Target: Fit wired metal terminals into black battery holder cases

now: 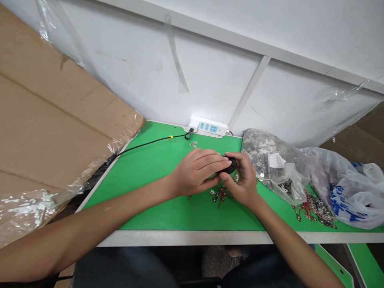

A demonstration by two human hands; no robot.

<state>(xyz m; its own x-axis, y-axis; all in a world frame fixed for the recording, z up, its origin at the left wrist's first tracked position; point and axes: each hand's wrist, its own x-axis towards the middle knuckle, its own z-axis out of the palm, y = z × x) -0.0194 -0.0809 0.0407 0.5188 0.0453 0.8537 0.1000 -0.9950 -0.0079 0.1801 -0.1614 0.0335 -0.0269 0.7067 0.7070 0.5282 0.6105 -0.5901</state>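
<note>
Between my two hands is a round black part (231, 165), mostly covered by fingers, so its exact kind is not clear. My left hand (199, 170) lies over its left side with the fingers stretched across it. Gripping its right edge, my right hand (243, 180) has the thumb below and the fingers above. Just under the hands, small metal pieces with red wires (220, 195) lie in a loose pile on the green table mat (168, 212). A few more small metal pieces (194, 144) sit farther back.
A white power strip (210, 127) stands against the wall, with a black cable (150, 142) running left. Clear plastic bags (270, 156) of metal parts and a white bag (357, 196) lie to the right, beside more wired pieces (315, 210). A large cardboard box (60, 120) flanks the left.
</note>
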